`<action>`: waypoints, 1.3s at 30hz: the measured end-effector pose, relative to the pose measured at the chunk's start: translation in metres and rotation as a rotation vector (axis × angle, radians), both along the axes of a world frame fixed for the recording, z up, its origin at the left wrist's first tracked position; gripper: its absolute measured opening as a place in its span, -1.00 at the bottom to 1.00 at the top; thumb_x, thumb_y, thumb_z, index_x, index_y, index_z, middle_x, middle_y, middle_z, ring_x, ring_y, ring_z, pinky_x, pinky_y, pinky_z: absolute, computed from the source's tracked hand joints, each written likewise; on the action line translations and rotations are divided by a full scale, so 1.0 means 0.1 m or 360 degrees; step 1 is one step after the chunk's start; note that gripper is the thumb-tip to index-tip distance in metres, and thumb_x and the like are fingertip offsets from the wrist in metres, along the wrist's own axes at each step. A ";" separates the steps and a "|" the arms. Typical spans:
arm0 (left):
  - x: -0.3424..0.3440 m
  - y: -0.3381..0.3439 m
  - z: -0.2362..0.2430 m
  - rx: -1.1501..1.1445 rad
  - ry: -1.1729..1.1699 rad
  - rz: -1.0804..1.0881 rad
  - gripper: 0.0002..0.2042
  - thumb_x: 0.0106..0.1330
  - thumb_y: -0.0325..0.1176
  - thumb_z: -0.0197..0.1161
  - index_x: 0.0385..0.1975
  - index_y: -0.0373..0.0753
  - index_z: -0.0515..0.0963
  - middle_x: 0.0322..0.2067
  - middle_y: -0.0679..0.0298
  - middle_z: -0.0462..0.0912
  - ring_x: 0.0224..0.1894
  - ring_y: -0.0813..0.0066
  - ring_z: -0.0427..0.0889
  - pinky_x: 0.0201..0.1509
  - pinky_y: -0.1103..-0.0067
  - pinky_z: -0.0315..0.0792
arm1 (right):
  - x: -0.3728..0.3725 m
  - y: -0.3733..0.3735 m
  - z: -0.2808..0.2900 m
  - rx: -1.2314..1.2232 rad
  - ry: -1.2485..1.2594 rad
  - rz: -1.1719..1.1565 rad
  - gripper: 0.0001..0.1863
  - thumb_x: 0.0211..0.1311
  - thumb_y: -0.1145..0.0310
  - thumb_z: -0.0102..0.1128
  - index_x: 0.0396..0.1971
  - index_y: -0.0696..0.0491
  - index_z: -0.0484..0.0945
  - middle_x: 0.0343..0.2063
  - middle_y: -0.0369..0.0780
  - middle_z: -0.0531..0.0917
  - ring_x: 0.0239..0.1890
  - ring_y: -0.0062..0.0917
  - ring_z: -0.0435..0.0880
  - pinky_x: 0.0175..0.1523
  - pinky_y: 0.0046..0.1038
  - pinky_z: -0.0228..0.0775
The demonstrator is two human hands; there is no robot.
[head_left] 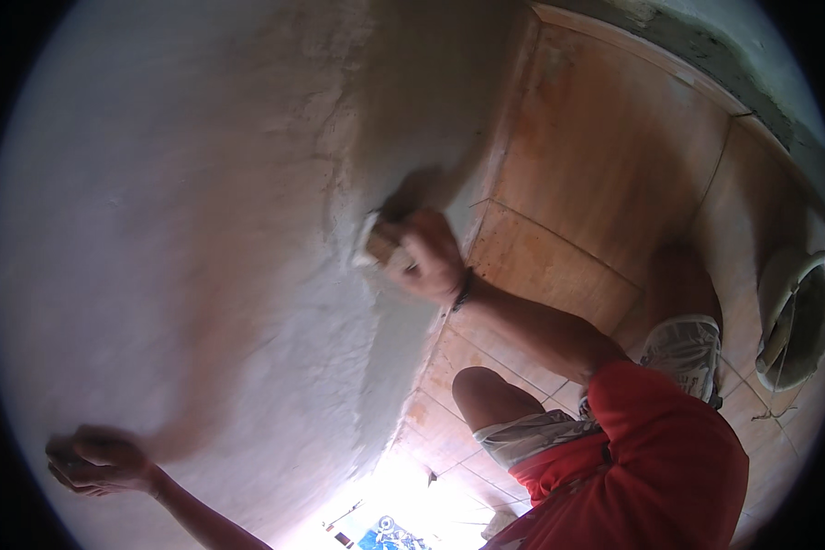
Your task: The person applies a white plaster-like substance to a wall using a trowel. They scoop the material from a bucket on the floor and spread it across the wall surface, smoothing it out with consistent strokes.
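My right hand (431,257), a dark band at its wrist, is pressed near the wall just above the tiled floor. Its fingers close round a small brown block with a pale, whitish edge (381,243); motion blur hides its exact kind. That block meets the seam where whitish wall plaster (275,202) borders a smooth grey strip of damp-looking plaster (422,110). At the far lower left, my left hand (105,463) is beside the wall with its fingers curled. Something dark and greyish shows within them, too dim to name.
Large orange-brown floor tiles (605,137) run along the wall's foot. On the right stands a pale bucket (793,321) with a cord or stick across its mouth. My bent knees (495,394) are close to the wall. Bright light and a blue patterned thing (390,533) appear at the bottom.
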State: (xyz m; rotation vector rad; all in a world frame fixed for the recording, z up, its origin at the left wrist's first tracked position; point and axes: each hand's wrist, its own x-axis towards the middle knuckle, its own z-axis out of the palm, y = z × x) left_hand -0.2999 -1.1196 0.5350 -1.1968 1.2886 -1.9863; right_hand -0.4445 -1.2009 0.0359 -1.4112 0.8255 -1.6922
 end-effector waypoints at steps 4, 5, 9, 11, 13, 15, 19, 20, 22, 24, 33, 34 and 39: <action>0.03 0.01 -0.03 0.0035 0.0006 -0.0019 -0.39 0.29 0.06 0.08 0.24 -0.09 0.09 0.12 0.11 0.25 0.08 0.23 0.30 0.06 0.23 0.31 | -0.18 -0.77 -0.05 0.0730 -0.0442 -0.0192 -0.74 0.04 0.29 0.32 -0.40 0.06 0.42 -0.52 -0.17 0.47 -0.46 -0.31 0.49 -0.33 -0.36 0.34; 0.06 0.02 -0.04 0.0039 0.0019 -0.0035 -0.39 0.29 0.05 0.09 0.24 -0.09 0.09 0.11 0.11 0.25 0.08 0.23 0.30 0.06 0.22 0.31 | -0.22 -0.84 0.07 0.0709 -0.0444 -0.0187 -0.71 0.04 0.26 0.33 -0.43 0.07 0.40 -0.50 -0.20 0.47 -0.43 -0.34 0.49 -0.33 -0.34 0.34; 0.09 0.01 0.07 0.0125 0.0067 -0.0067 -0.40 0.28 0.05 0.11 0.23 -0.09 0.14 0.11 0.12 0.26 0.07 0.23 0.30 0.05 0.22 0.30 | 0.14 -0.38 0.23 0.0267 -0.0200 -0.0332 -0.69 0.06 0.24 0.34 -0.40 0.09 0.41 -0.46 -0.21 0.46 -0.38 -0.36 0.48 -0.33 -0.29 0.33; 0.06 0.02 0.10 0.0131 0.0056 -0.0053 -0.41 0.27 0.04 0.12 0.21 -0.10 0.18 0.10 0.12 0.27 0.04 0.24 0.33 0.02 0.22 0.32 | 0.22 0.24 0.09 0.0055 -0.0016 0.0045 -0.70 0.04 0.30 0.32 -0.31 0.11 0.43 -0.41 -0.14 0.48 -0.38 -0.21 0.47 -0.29 -0.29 0.33; 0.06 0.03 0.13 0.0083 -0.0007 -0.0033 -0.44 0.27 0.03 0.13 0.19 -0.10 0.21 0.08 0.13 0.30 -0.02 0.23 0.37 -0.03 0.24 0.36 | 0.14 0.28 -0.26 0.0036 0.0042 -0.0047 -0.69 0.05 0.29 0.33 -0.30 0.12 0.43 -0.40 -0.15 0.49 -0.39 -0.27 0.48 -0.31 -0.31 0.34; 0.17 0.04 0.21 0.0094 -0.0093 -0.0046 -0.46 0.27 0.01 0.13 0.17 -0.11 0.24 0.05 0.13 0.33 -0.07 0.23 0.41 -0.09 0.27 0.40 | 0.13 0.11 -0.35 0.0384 -0.0125 -0.0118 -0.67 -0.02 0.31 0.35 -0.30 0.10 0.43 -0.39 -0.14 0.50 -0.36 -0.27 0.48 -0.29 -0.28 0.33; 0.16 0.07 0.22 0.0156 -0.0118 -0.0059 -0.48 0.28 -0.03 0.14 0.16 -0.12 0.26 -0.02 0.14 0.40 -0.15 0.24 0.46 -0.15 0.31 0.44 | -0.06 -0.64 0.17 0.0682 -0.0426 -0.0060 -0.63 -0.06 0.27 0.37 -0.31 0.10 0.43 -0.38 -0.10 0.46 -0.29 -0.24 0.47 -0.23 -0.29 0.33; 0.13 0.06 0.18 0.0147 -0.0134 -0.0045 -0.48 0.28 -0.03 0.14 0.16 -0.12 0.26 -0.03 0.14 0.41 -0.16 0.24 0.46 -0.15 0.31 0.44 | -0.04 -0.60 0.29 0.0579 -0.0318 -0.0062 -0.63 -0.06 0.28 0.37 -0.30 0.10 0.43 -0.38 -0.10 0.46 -0.28 -0.23 0.47 -0.20 -0.26 0.33; 0.07 0.01 0.08 0.0089 -0.0158 0.0011 -0.49 0.28 -0.04 0.15 0.16 -0.12 0.27 -0.03 0.14 0.41 -0.14 0.25 0.46 -0.15 0.30 0.44 | 0.14 -0.24 0.36 0.0150 -0.0385 -0.0217 -0.62 -0.09 0.31 0.35 -0.25 0.08 0.45 -0.38 -0.14 0.45 -0.22 -0.24 0.47 -0.12 -0.16 0.30; 0.05 -0.01 0.15 0.0119 -0.0073 0.0044 -0.49 0.27 -0.05 0.16 0.15 -0.11 0.27 -0.02 0.14 0.41 -0.12 0.26 0.46 -0.15 0.29 0.44 | 0.23 0.28 0.16 -0.0011 0.0025 -0.0013 -0.59 -0.12 0.30 0.34 -0.22 0.10 0.46 -0.34 -0.15 0.48 -0.19 -0.24 0.48 -0.08 -0.11 0.26; 0.22 0.06 0.23 0.0148 -0.0147 -0.0104 -0.46 0.25 -0.12 0.23 0.19 -0.07 0.23 0.09 0.18 0.31 -0.04 0.24 0.42 -0.10 0.30 0.40 | -0.18 -0.88 0.53 0.0598 -0.0453 -0.0048 -0.68 -0.06 0.33 0.33 -0.36 0.08 0.40 -0.40 -0.09 0.45 -0.32 -0.22 0.48 -0.23 -0.23 0.31; 0.21 0.04 0.19 0.0129 -0.0147 -0.0124 -0.46 0.26 -0.11 0.21 0.20 -0.07 0.23 0.09 0.18 0.31 -0.02 0.23 0.41 -0.09 0.29 0.39 | -0.09 -0.73 0.53 0.0415 -0.0272 -0.0164 -0.67 -0.09 0.35 0.34 -0.35 0.08 0.40 -0.40 -0.10 0.45 -0.32 -0.23 0.48 -0.22 -0.21 0.30; -0.04 -0.08 -0.03 0.0118 0.0043 -0.0229 -0.50 0.35 0.02 0.03 0.22 -0.04 0.24 0.14 0.18 0.29 0.10 0.20 0.34 0.05 0.22 0.31 | -0.04 0.01 0.12 -0.0028 0.0131 0.0121 -0.60 -0.23 0.38 0.33 -0.29 0.07 0.44 -0.37 -0.17 0.45 -0.24 -0.23 0.44 -0.16 -0.11 0.20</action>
